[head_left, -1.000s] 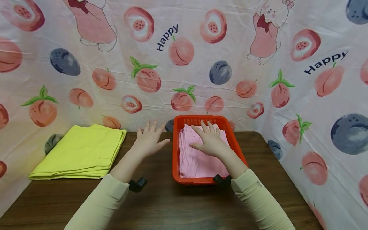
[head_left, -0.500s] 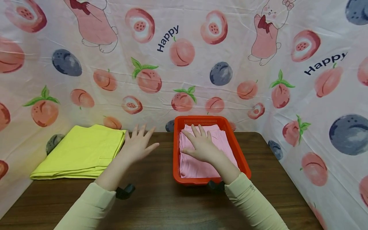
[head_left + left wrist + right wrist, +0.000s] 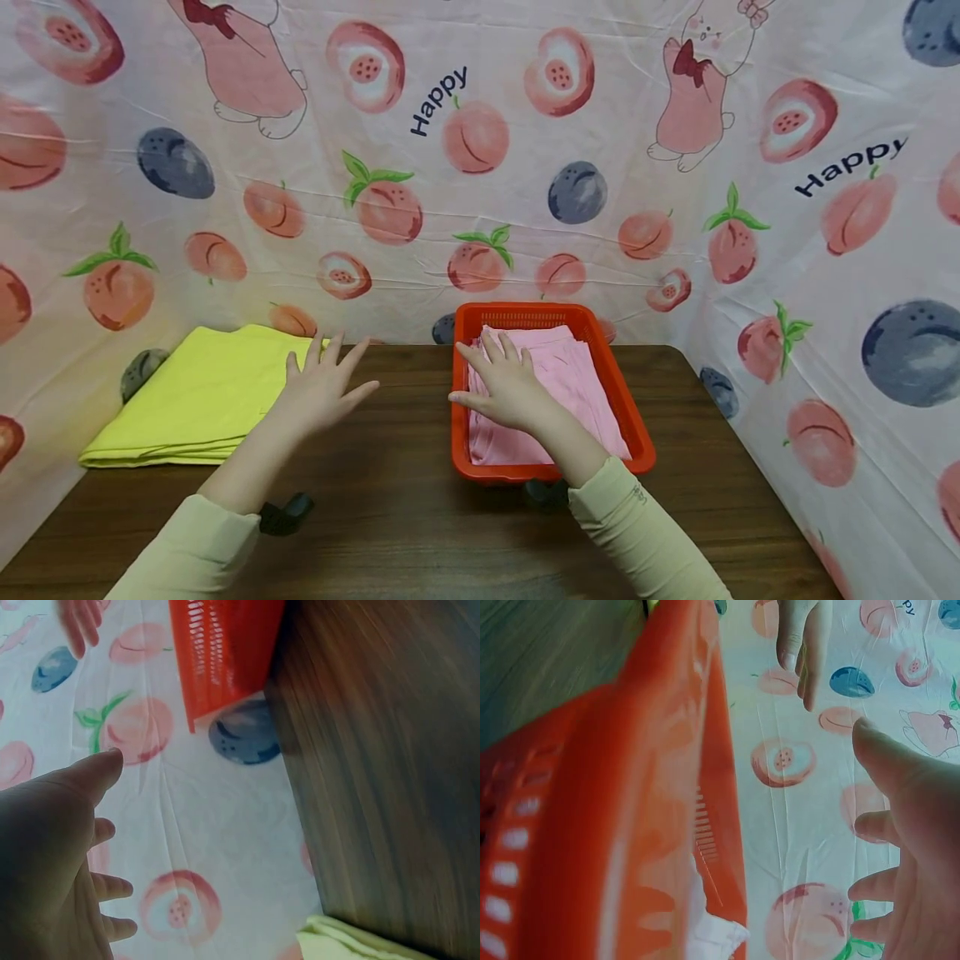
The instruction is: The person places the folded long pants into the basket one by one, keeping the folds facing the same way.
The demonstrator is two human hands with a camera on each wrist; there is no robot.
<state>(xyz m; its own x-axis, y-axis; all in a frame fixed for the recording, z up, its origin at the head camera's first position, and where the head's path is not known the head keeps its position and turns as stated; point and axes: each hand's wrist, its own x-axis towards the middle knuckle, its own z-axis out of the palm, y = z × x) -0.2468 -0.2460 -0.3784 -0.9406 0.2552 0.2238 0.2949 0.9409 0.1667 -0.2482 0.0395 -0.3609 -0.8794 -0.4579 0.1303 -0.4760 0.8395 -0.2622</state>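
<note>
My left hand [image 3: 315,397] hangs in the air with spread fingers, its fingertips overlapping the right edge of a folded yellow cloth [image 3: 202,392] in the head view. Nothing is in it. My right hand [image 3: 506,392], likewise spread and holding nothing, is above the left side of a red plastic basket [image 3: 637,433]. A folded pink garment [image 3: 573,392] lies inside that basket, partly hidden behind the right hand. In the right wrist view the basket's slotted wall [image 3: 525,817] fills the left side, with the right hand [image 3: 922,832] above it.
A brown wooden table [image 3: 420,533] bears the cloth and the basket. Behind and to the right hangs a white curtain [image 3: 480,208] printed with fruit and rabbits. Small black mounts [image 3: 287,514] sit at both wrists.
Both hands have moved left and slightly toward the body, the left one farther, from beside the basket to the yellow cloth's edge. Basket and cloths stay in place.
</note>
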